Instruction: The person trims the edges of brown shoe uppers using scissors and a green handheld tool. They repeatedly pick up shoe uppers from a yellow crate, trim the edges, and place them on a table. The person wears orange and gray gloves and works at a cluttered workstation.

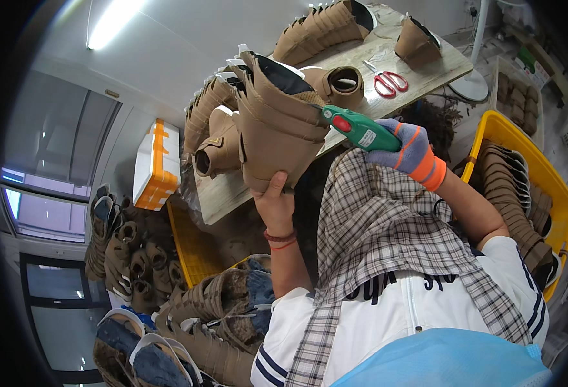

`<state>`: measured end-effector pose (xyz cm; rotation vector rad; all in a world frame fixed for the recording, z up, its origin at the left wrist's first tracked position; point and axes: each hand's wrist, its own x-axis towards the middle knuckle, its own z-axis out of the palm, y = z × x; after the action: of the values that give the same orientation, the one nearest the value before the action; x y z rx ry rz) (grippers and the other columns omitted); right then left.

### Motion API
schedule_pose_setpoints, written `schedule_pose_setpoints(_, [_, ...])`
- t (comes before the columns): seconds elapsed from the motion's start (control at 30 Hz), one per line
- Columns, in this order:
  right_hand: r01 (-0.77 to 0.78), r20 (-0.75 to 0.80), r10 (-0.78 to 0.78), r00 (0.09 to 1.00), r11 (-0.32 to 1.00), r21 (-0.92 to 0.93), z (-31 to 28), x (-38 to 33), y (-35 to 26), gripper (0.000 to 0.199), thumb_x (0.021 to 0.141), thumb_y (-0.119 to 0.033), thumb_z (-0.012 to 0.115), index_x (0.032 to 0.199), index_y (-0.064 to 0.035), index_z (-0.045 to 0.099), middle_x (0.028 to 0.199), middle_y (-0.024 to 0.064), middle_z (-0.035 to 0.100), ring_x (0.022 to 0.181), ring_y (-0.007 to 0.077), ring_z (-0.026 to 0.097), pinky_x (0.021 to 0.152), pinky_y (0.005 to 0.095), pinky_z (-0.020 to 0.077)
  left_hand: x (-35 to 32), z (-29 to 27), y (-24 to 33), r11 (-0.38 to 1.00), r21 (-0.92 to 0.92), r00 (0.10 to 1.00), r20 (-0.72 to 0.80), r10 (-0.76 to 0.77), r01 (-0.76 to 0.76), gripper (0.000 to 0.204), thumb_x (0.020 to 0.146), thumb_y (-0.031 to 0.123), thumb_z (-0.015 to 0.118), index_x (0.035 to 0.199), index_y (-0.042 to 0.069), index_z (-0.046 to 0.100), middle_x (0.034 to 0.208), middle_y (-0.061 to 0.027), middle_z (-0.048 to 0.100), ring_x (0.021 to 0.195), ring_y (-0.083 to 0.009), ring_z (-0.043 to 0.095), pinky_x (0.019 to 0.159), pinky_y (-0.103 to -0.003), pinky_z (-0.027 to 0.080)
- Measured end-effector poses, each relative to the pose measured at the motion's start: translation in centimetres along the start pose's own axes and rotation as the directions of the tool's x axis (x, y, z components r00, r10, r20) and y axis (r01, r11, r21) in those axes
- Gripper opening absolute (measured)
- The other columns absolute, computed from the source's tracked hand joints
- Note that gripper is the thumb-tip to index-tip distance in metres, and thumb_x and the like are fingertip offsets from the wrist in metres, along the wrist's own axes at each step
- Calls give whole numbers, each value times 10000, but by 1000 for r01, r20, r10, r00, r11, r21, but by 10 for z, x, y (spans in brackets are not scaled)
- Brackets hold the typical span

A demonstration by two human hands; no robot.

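My bare left hand (275, 205) grips the lower end of a brown boot upper (279, 137), part of a nested stack with a dark lining and white tabs along the top. The stack is tilted up in front of me over the table's near edge. In an orange-and-grey glove, my right hand (408, 153) is wrapped round a green hand-held trimming tool (360, 129) with a red button. Its narrow tip meets the upper's right edge, where a frayed seam shows. What the tip does there is too small to tell.
More brown uppers (322, 32) and red-handled scissors (390, 84) lie on the pale table (440, 63). A yellow crate (564, 213) of stacked uppers stands at the right. Piled uppers (226, 300) fill the lower left, near a white foam box (158, 164) with orange tape.
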<state>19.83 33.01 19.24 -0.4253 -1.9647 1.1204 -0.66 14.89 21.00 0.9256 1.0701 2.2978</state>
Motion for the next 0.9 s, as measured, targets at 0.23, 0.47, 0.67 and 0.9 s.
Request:
schedule_pose_setpoints(0.23, [-145,3,145,989,983,111,-1,2,-15,538,674,-170,830,1126,6,598,900,52,679,784,67,603,706,231,508,-10,7,-18,820,543,983,122,137,-181,282,806,-4,689,1075,5,604,1034,-52,628,931,-150,580,833,-277,449])
schedule_pose_setpoints(0.47, [-222,-54,237,970,953,206,4,10,-23,488,707,-349,811,1028,-21,647,737,40,671,636,58,615,587,212,499,-12,-1,-48,550,726,911,333,243,-412,183,853,38,648,1025,-23,630,1024,-129,642,922,-254,604,827,-350,461])
schedule_pose_setpoints(0.67, [-239,-105,274,956,935,262,0,21,-33,493,720,-414,788,983,-19,655,628,1,592,530,37,497,501,221,437,-18,-12,-56,253,729,771,615,164,-636,223,869,22,621,1074,-59,595,1062,-151,623,963,-257,597,867,-357,454])
schedule_pose_setpoints(0.9, [-246,-97,268,958,950,194,-12,19,-16,499,737,-447,764,957,-11,661,656,14,610,587,29,531,540,215,448,-32,-20,-69,336,728,797,585,149,-597,254,873,23,615,1107,-63,573,1115,-155,602,987,-257,591,871,-367,462])
